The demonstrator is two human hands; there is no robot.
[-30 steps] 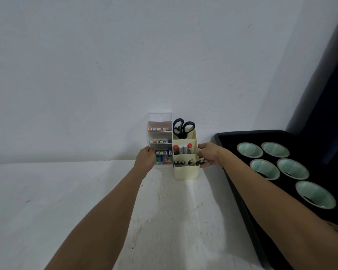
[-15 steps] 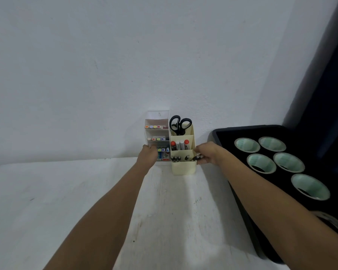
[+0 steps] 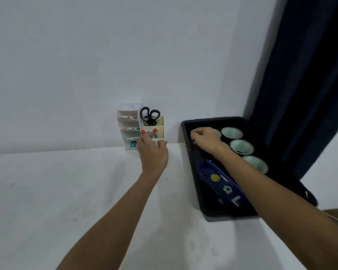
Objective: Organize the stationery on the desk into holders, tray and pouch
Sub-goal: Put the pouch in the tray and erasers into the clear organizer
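- Plainly, the left hand covers the front of the cream pen holder against the wall, fingers curled over its lower tier; whether it pinches a pen or only steadies the holder cannot be told, since the fingertips are hidden behind the hand.
- Next to it, touching, stands the white tiered holder with rows of coloured markers. A push or pull on the cream holder could drag or tip this light neighbour and spill the markers onto the white desk.
- Black scissors stand handles-up in the rear cell, and red-capped markers sit just above the knuckles. Lifting the hand carelessly could catch them and pull them out.
- Over at the black tray, the right hand is loosely closed at the far left corner, above one of the pale green paper cups. What it holds, if anything, cannot be told.
- These cups look light, so a brushing wrist could crush or knock one over.
- Under the right forearm, a blue pencil pouch lies inside the tray; the arm drawn back low could sweep it over the near rim.
- With both hands busy and apart, attention is split, so either slip seems likelier.
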